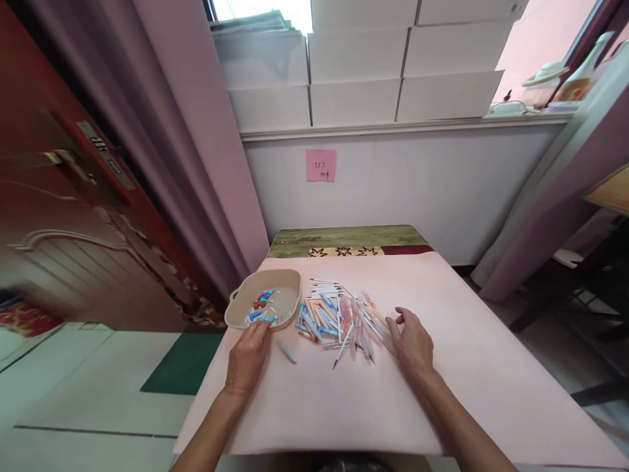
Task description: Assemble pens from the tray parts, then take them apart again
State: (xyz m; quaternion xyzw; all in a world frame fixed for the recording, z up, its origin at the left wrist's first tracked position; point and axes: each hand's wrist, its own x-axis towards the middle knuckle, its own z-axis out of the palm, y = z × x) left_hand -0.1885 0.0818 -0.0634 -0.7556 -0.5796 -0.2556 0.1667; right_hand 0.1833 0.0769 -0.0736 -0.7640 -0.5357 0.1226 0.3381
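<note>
At the front rim of a beige basket, my left hand reaches forward with fingers stretched out. Its fingertips overlap the rim; I cannot tell whether they touch it. Small blue, brown and white pieces lie inside the basket. A grey-blue pen barrel rests on the table, right of that hand. To the right of the basket spreads a heap of pen barrels, white refills and clear plastic pieces. My right hand is at the heap's right edge, thumb and fingers apart, nothing visible between them.
The table has a pale pink cover, with a green patterned strip at its far end. Behind it, a pink note is stuck to the wall below white boxes. A red door and purple curtain stand left.
</note>
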